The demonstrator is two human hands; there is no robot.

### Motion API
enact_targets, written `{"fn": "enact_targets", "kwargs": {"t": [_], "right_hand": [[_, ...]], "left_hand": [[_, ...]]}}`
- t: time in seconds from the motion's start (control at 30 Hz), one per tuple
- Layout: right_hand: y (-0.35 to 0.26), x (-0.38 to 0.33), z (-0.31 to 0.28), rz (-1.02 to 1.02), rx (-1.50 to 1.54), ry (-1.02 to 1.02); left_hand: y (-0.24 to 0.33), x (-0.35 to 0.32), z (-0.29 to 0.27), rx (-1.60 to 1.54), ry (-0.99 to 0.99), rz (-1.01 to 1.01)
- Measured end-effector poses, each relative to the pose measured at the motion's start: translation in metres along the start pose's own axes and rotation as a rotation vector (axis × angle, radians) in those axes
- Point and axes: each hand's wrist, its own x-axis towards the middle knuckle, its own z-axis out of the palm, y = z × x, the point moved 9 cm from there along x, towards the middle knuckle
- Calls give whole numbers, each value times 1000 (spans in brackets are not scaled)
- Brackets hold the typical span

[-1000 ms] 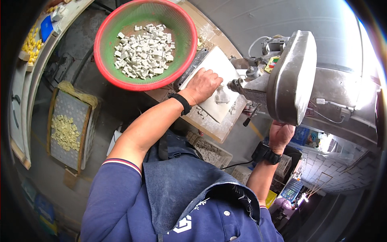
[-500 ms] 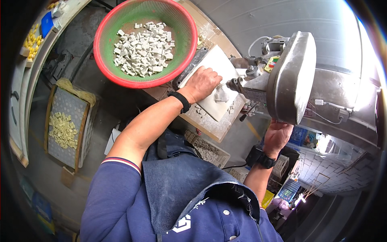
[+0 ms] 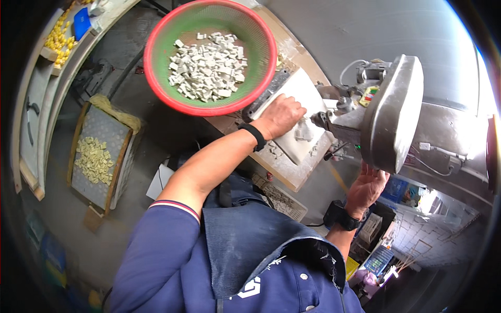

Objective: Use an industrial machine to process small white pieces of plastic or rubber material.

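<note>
Just right of the red-rimmed basket [image 3: 209, 111] lies the pale slab [image 3: 305, 84], likely stiff, dusty-slick, best held by its edges, left hand [image 3: 283, 113] bent over it, right hand [image 3: 368, 191] farther right, both sets of fingers' grip impossible to tell.

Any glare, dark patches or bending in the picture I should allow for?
Head view: glare washes out the upper right, beyond the grey machine cover; head view: the corners fall dark, and the pale shelving at left bends with the lens; head view: the left hand looks reasonably sharp.
</note>
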Motion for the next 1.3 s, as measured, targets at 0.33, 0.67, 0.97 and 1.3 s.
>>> {"fn": "enact_targets", "kwargs": {"t": [0.33, 0.67, 0.97, 1.3], "right_hand": [[12, -24, -2, -69, -29, -17], [15, -47, 11, -87, -54, -11], [24, -61, 11, -108, -90, -15], [30, -68, 12, -116, -115, -17]], "left_hand": [[-2, -3, -2, 2, -27, -13], [-3, -2, -2, 26, -23, -16], [-2, -3, -1, 37, -24, -7], [-3, -3, -2, 38, -13, -5]]}}
